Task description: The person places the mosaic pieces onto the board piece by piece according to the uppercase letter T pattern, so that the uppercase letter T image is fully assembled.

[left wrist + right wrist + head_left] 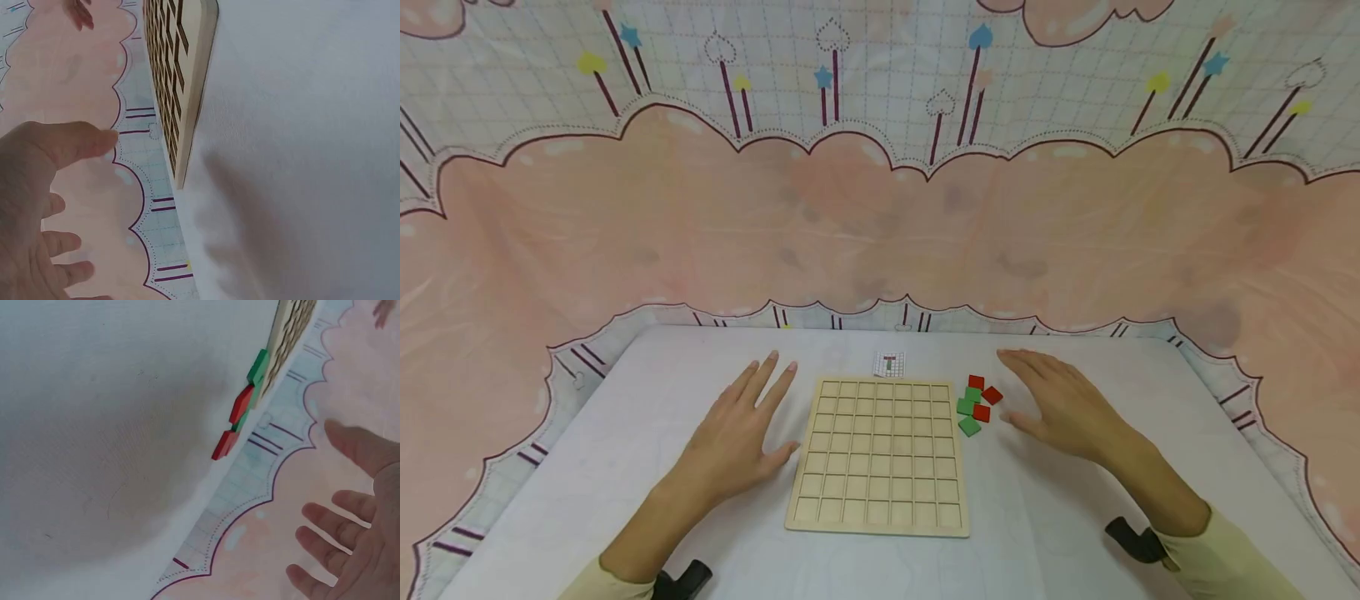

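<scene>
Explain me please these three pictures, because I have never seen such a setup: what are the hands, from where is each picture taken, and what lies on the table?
There is no robot here, only a person's two bare hands. The widest picture comes from a camera worn on the head, looking forward and down. The other two come from cameras worn on the wrists: one shows the left hand from close by, the other the right hand.

On the white table lies a wooden grid board. Beside its right edge are three red tiles and three green tiles, and beyond its far edge is a small card with a printed grid. Behind the table is a patterned cloth.

Nothing is held: both hands are empty, one on each side of the board.
</scene>
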Motion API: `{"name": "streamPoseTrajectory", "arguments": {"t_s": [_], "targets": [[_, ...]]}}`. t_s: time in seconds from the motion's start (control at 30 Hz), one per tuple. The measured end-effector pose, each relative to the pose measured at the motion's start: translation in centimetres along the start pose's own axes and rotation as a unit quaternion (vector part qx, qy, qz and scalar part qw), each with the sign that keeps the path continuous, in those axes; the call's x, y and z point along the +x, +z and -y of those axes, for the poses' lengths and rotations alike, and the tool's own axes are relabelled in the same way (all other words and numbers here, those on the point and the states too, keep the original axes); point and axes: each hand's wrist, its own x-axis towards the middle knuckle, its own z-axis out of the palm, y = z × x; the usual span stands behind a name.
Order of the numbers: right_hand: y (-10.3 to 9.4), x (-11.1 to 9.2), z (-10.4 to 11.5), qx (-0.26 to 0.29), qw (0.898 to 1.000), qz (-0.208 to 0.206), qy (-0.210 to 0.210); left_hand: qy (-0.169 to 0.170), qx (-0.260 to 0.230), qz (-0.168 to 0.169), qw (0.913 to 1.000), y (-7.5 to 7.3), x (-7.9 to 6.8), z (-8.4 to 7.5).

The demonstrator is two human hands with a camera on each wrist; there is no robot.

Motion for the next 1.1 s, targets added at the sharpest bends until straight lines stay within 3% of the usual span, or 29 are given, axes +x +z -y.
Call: {"name": "streamPoseTrajectory", "arguments": {"t_s": [0.17, 0.47, 0.8, 1.1], "targets": [[-0.1, 0.8, -0.4, 0.041, 0.999, 0.01, 0.031, -0.051, -0.098, 0.031, 0.9934, 0.2, 0.0, -0.2], [0.0, 1.9, -1.3, 0.107, 0.992, 0.034, 0.061, -0.108, -0.218, 0.069, 0.9676, 0.7, 0.5, -0.6], [1.0, 2.9, -2.7, 0.165, 0.984, 0.027, 0.053, -0.176, -0.29, 0.117, 0.9333, 1.3, 1.1, -0.6], [1.5, 3.7, -2.9, 0.194, 0.98, 0.032, 0.044, -0.227, -0.361, 0.138, 0.8941, 2.0, 1.4, -0.8]]}}
